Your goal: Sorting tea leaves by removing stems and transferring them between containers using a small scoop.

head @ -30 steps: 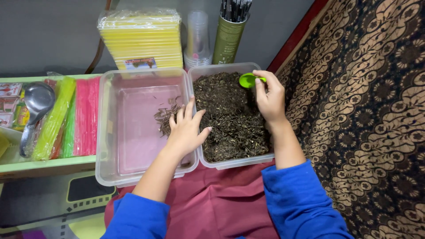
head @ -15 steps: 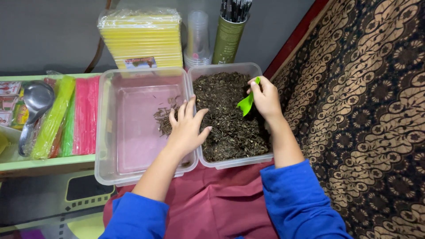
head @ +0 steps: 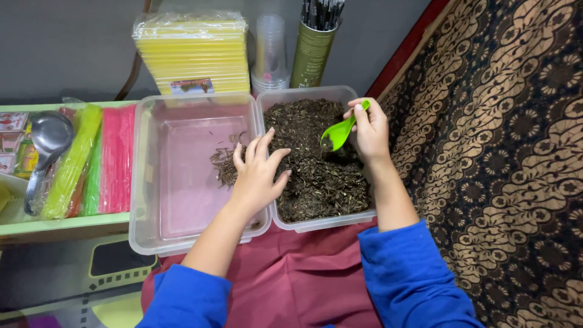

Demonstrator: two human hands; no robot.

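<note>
Small bright-green plastic scoop (head: 337, 132), tilted, bowl down and touching the dark dried leaves (head: 316, 164), handle up toward the far right corner of the clear tub (head: 285, 97). Leaves loose, brown-black, filling that tub nearly edge to edge. Left of the tub, a second clear tub (head: 146, 176), pink-bottomed, with a thin leaf scatter (head: 226, 165) by the shared wall.

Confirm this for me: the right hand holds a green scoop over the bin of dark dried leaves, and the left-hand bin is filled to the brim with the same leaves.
One part is wrong. The head view shows the right hand holding the green scoop over the bin of dark dried leaves, as you say. But the left-hand bin is nearly empty: only a small pile of leaves lies by its right wall.
</note>
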